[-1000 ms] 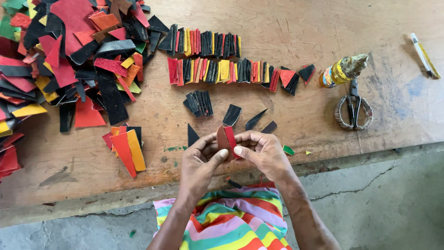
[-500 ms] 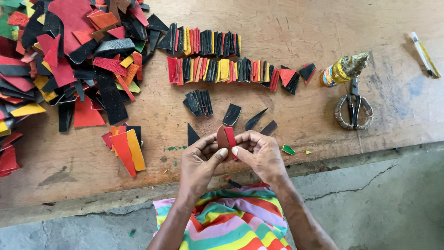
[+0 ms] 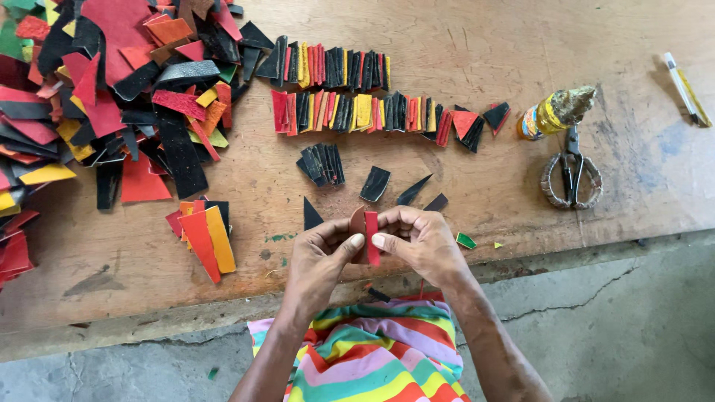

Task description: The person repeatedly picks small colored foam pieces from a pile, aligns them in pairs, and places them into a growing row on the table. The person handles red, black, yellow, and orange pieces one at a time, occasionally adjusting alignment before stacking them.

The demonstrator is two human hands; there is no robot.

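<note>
Both my hands meet over the near edge of a worn wooden table. My left hand and my right hand pinch a small folded red leather piece between thumbs and fingertips, its brown underside showing on the left. Just beyond my fingers lie loose black leather offcuts and a small fanned stack of black pieces. A short stack of red and orange strips lies to the left of my left hand.
A big heap of red, black, yellow and orange leather scraps fills the far left. Two rows of cut pieces stand on edge mid-table. Scissors and a yellow glue bottle lie right; a cutter knife far right.
The red piece has been turned or folded narrower between my fingers; my hands stay in the same spot.
</note>
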